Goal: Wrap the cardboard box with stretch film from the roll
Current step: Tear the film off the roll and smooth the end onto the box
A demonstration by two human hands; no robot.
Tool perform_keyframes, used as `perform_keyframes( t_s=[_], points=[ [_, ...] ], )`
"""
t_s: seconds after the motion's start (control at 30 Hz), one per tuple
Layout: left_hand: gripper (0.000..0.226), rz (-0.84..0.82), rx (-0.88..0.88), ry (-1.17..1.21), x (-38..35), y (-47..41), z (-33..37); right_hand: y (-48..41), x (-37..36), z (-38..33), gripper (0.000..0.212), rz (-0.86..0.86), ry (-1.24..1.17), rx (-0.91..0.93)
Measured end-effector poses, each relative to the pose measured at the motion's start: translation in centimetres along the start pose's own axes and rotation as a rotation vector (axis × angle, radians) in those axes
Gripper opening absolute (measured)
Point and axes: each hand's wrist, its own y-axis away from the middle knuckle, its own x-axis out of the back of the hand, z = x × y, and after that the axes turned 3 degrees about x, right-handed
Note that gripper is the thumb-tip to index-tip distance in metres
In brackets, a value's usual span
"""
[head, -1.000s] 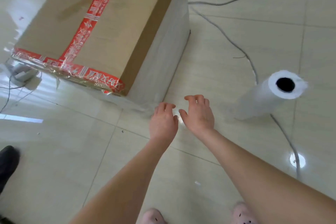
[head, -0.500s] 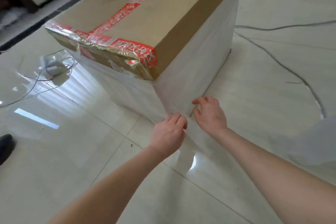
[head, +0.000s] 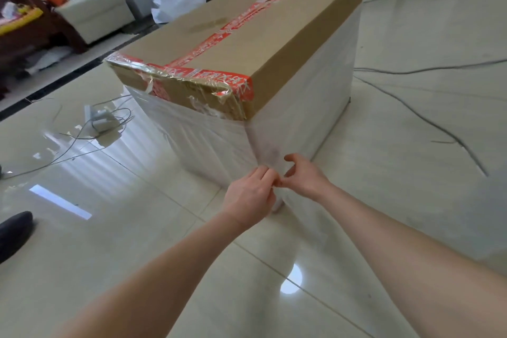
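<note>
left hand (head: 251, 195): fingers curled, pinching film (head: 208, 143)
right hand (head: 304, 175): curled, pinching film, fingertips touching left hand
box (head: 247, 35): wrapped corner just beyond both hands

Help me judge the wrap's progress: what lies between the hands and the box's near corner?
Only stretch film: a translucent sheet runs from the cardboard box corner to the left hand and right hand, whose fingers pinch it. Head view shows this.

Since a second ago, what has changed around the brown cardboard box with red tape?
The left hand and right hand moved forward from above the tiled floor to the near lower corner, and now pinch the clear stretch film there. The white film roll has left the view. The brown cardboard box stayed put.
</note>
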Motion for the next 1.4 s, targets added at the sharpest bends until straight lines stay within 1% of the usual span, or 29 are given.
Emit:
perform_keyframes(
  t_s=[0.03,0.1,0.17,0.2,0.27,0.3,0.37,0.47,0.5,0.57,0.6,0.67,0.7,0.77,0.83,0.87,0.9,0.93,1.0,1.03,1.07,1.1,1.13,1.17,1.2,1.23,1.3,1.37,1.4],
  points=[
    [0.020,-0.004,0.001,0.005,0.1,-0.1,0.0,-0.1,0.2,0.0,0.065,-0.014,0.040,-0.003],
    [0.023,-0.057,0.062,0.029,0.6,-0.3,-0.2,-0.3,0.5,-0.2,0.036,-0.047,0.123,0.010],
    [0.019,-0.155,0.216,0.021,1.3,-0.1,-0.9,-0.3,0.8,-0.3,0.014,-0.025,0.149,0.042],
    [0.017,-0.181,0.279,0.003,1.7,0.2,-1.5,-0.2,1.1,-0.2,0.010,0.008,0.125,0.054],
    [0.016,-0.179,0.298,-0.004,2.2,0.8,-2.4,0.0,1.6,-0.1,0.020,0.080,-0.004,0.063],
    [0.016,-0.156,0.256,0.004,2.5,0.9,-2.5,0.1,1.7,-0.1,0.025,0.101,-0.088,0.061],
    [0.023,-0.087,0.115,-0.001,2.5,0.4,-2.0,0.0,2.1,-0.1,0.028,0.121,-0.233,0.066],
    [0.031,0.002,-0.034,-0.125,2.4,-1.5,-0.8,-0.2,3.0,-0.1,0.027,0.137,-0.287,0.130],
    [0.039,0.010,-0.053,-0.184,2.6,-2.2,-0.2,-0.2,3.7,-0.3,0.027,0.137,-0.297,0.144],
    [0.068,-0.019,-0.041,-0.301,3.0,-3.4,0.7,0.0,5.1,-0.8,0.023,0.142,-0.325,0.152],
    [0.079,-0.047,-0.034,-0.350,3.1,-3.8,1.2,0.3,5.9,-1.0,0.022,0.134,-0.321,0.151],
    [0.087,-0.106,-0.035,-0.415,3.0,-4.3,2.3,0.7,7.3,-1.2,0.021,0.061,-0.313,0.126],
    [0.084,-0.121,-0.037,-0.428,2.8,-4.5,2.7,0.8,7.7,-1.2,0.023,0.008,-0.323,0.105],
    [0.059,-0.083,-0.060,-0.427,2.7,-5.2,3.0,1.3,8.5,-0.9,0.031,-0.050,-0.360,0.061],
    [0.036,-0.019,-0.132,-0.372,2.8,-6.0,2.7,1.6,9.3,-0.6,0.033,-0.014,-0.385,0.055],
    [0.029,-0.009,-0.169,-0.324,3.2,-6.3,2.6,1.8,9.7,-0.5,0.028,0.011,-0.404,0.061],
    [0.025,-0.011,-0.182,-0.284,3.8,-6.6,2.5,1.9,10.2,-0.4,0.020,0.008,-0.418,0.067],
    [0.021,-0.009,-0.165,-0.249,4.4,-6.8,2.4,2.1,10.6,-0.4,0.018,-0.027,-0.425,0.064],
    [0.022,0.004,-0.030,-0.175,5.4,-7.4,2.6,2.5,11.3,-0.5,0.032,-0.196,-0.406,0.049],
    [0.024,-0.017,0.041,-0.150,5.8,-7.8,2.8,2.5,11.5,-0.4,0.038,-0.259,-0.354,0.056],
    [0.025,-0.003,0.068,-0.118,6.2,-8.2,3.0,2.6,11.5,-0.6,0.038,-0.277,-0.312,0.069],
    [0.025,0.017,0.073,-0.087,6.5,-8.5,3.3,2.2,11.4,-0.2,0.028,-0.236,-0.315,0.102],
    [0.025,0.042,0.071,-0.057,6.9,-8.9,3.6,2.2,11.4,-0.5,0.011,-0.163,-0.352,0.114],
    [0.025,0.062,0.069,-0.040,7.1,-9.2,4.0,2.0,11.4,-0.5,0.011,-0.088,-0.417,0.128],
    [0.024,0.059,0.078,-0.039,7.3,-9.6,4.3,2.0,11.4,-0.6,0.023,-0.013,-0.478,0.123],
    [0.024,0.043,0.098,-0.045,7.5,-10.0,4.5,1.7,11.4,-0.4,0.026,0.032,-0.532,0.121],
    [0.022,0.036,0.161,-0.022,7.7,-10.9,4.6,1.6,11.6,-0.5,0.021,0.101,-0.613,0.121],
    [0.019,0.046,0.205,0.036,7.9,-11.9,4.8,1.3,11.6,-0.4,0.010,0.177,-0.662,0.093],
    [0.017,0.042,0.205,0.046,8.0,-12.5,4.8,1.2,11.6,-0.3,0.018,0.218,-0.670,0.074]
  ],
)
